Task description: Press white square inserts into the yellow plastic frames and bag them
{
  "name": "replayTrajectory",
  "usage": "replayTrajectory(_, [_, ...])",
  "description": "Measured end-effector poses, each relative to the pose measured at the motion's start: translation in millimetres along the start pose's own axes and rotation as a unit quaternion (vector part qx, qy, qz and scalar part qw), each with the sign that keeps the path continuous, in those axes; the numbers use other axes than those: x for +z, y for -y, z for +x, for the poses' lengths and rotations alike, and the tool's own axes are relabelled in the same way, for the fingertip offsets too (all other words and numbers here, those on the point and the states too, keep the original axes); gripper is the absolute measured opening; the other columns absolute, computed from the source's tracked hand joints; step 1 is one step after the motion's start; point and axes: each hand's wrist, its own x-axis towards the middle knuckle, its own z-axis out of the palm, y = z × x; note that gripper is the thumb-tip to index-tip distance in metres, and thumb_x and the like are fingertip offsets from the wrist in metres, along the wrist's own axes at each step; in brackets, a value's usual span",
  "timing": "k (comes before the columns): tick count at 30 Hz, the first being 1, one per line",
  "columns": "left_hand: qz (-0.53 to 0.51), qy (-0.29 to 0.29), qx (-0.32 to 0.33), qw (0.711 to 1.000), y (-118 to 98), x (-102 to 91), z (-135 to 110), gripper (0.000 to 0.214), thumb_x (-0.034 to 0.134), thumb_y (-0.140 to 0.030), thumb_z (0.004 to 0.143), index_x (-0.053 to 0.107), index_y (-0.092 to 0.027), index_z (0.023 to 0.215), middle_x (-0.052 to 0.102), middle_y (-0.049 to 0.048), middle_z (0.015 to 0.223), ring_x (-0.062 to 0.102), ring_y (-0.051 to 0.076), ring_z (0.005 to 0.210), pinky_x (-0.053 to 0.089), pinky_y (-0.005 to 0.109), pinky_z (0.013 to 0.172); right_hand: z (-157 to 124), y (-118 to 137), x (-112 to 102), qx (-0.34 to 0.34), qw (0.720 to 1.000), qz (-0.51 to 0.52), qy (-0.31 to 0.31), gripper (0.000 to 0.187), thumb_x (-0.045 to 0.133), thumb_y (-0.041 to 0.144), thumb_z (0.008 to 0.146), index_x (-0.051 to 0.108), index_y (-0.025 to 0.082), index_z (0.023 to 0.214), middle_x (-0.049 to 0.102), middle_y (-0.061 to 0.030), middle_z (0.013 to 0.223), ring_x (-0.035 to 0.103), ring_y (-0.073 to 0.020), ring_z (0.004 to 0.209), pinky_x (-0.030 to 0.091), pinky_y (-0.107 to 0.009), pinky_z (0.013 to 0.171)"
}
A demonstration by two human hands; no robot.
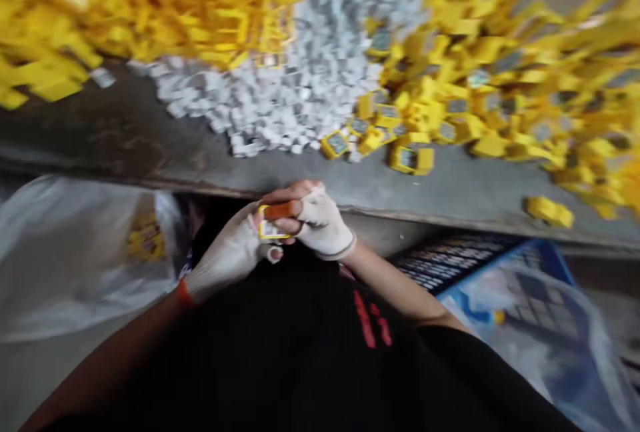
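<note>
At frame centre, the left hand point(236, 243) is gripping a yellow-framed piece point(269, 230) while the right hand point(321, 219) is pinching it; holding it level is likely preventing slips.

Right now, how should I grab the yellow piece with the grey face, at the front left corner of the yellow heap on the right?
I'd pinch the yellow piece by its sides, coming from the near edge: bare tabletop lies in front, while white pieces crowd behind. It looks boxy.
</note>
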Motion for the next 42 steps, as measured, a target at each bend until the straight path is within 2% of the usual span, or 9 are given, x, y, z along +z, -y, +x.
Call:
replayTrajectory(5, [0.093, -0.054, 0.056, 0.993, -8, 8.4, 13, 0.032, 0.102, -0.029, 0.087, 0.078, -0.021, 0.107, 0.089, 0.0088, 0.101, 0.087, 0.029, 0.076, 0.064, 0.03, 0.055, -9, -44, -71, 0.164, 0.961, -0.198, -0.097, 0.04, 0.052, 0.037, 0.12, 0.086, 0.029, 0.141, 0.088, -0.013, 0.141, 0.077, -0.0323, 0.133, 0.056, -0.056, 0.119])
replayTrajectory(8, [0.112, -0.068, 0.07, 0.989, -5, 18.1, 10, 0.031, 0.101, -0.032, 0.088, 0.078, -0.021, 0.104, 0.089, 0.0085, 0.101, 0.088, 0.03, 0.079, 0.064, 0.03, 0.057, 2, -73, -97, 0.231, 0.924, -0.303, -0.03, 0.046, 0.069, 0.034, 0.11, 0.077, 0.03, 0.154, 0.08, -0.0157, 0.157, 0.066, -0.0433, 0.146, 0.049, -0.067, 0.121])
replayTrajectory(13, [0.119, -0.076, 0.09, 0.986, -1, 19.8, 6, 0.043, 0.109, -0.032, 0.079, 0.079, -0.021, 0.108, 0.09, 0.0087, 0.102, 0.088, 0.03, 0.08, 0.065, 0.03, 0.058, 35, -85, -92, 0.187, 0.915, -0.344, 0.099, 0.061, 0.08, 0.03, 0.1, 0.071, 0.026, 0.16, 0.072, -0.0196, 0.167, 0.059, -0.0478, 0.153, 0.041, -0.07, 0.124])
replayTrajectory(17, [0.118, -0.076, 0.105, 0.984, 0, 17.9, 2, 0.048, 0.111, -0.035, 0.076, 0.079, -0.021, 0.109, 0.09, 0.0081, 0.101, 0.088, 0.03, 0.08, 0.065, 0.03, 0.059, 42, -65, -92, 0.211, 0.915, -0.331, 0.098, 0.05, 0.078, 0.03, 0.101, 0.077, 0.016, 0.149, 0.079, -0.0245, 0.155, 0.069, -0.0467, 0.144, 0.042, -0.068, 0.127])
replayTrajectory(23, [0.147, -0.097, 0.088, 0.98, -2, 25.3, 2, 0.048, 0.109, -0.036, 0.079, 0.076, -0.02, 0.11, 0.089, 0.0078, 0.101, 0.087, 0.028, 0.079, 0.065, 0.03, 0.059, 30, -54, -94, 0.261, 0.95, -0.163, 0.06, 0.039, 0.062, 0.023, 0.108, 0.085, 0.017, 0.139, 0.091, -0.0122, 0.129, 0.084, -0.0294, 0.113, 0.063, -0.044, 0.102])
replayTrajectory(31, [0.146, -0.104, 0.087, 0.98, -3, 25.2, 1, 0.036, 0.1, -0.032, 0.088, 0.074, -0.02, 0.11, 0.086, 0.0082, 0.102, 0.085, 0.029, 0.08, 0.062, 0.031, 0.06, 0, -37, -89, 0.371, 0.861, -0.339, 0.078, 0.036, 0.07, 0.052, 0.112, 0.09, 0.023, 0.102, 0.088, -0.0098, 0.091, 0.085, -0.031, 0.092, 0.062, -0.042, 0.084])
replayTrajectory(35, [0.144, -0.087, 0.083, 0.982, -3, 22.3, 3, 0.035, 0.099, -0.031, 0.089, 0.073, -0.022, 0.11, 0.085, 0.0068, 0.102, 0.085, 0.028, 0.08, 0.063, 0.032, 0.062, -26, -30, -94, 0.386, 0.856, -0.322, 0.124, 0.048, 0.069, 0.059, 0.111, 0.085, 0.025, 0.081, 0.082, -0.0077, 0.077, 0.081, -0.0289, 0.081, 0.059, -0.04, 0.076])
replayTrajectory(38, [0.141, -0.081, 0.084, 0.983, -2, 20.6, 5, 0.031, 0.096, -0.03, 0.091, 0.073, -0.022, 0.11, 0.086, 0.0068, 0.105, 0.084, 0.027, 0.079, 0.063, 0.031, 0.062, -41, -34, -107, 0.348, 0.884, -0.295, 0.096, 0.042, 0.064, 0.05, 0.114, 0.088, 0.024, 0.093, 0.086, -0.009, 0.085, 0.08, -0.0274, 0.084, 0.059, -0.041, 0.079])
replayTrajectory(42, [0.139, -0.097, 0.084, 0.982, 2, 23.9, 6, 0.019, 0.084, -0.032, 0.1, 0.072, -0.02, 0.109, 0.085, 0.0086, 0.102, 0.08, 0.024, 0.07, 0.06, 0.03, 0.055, -37, -46, -122, 0.109, 0.955, -0.26, 0.09, 0.044, 0.055, 0.032, 0.114, 0.083, 0.032, 0.149, 0.085, -0.0123, 0.154, 0.077, -0.0334, 0.136, 0.053, -0.058, 0.117])
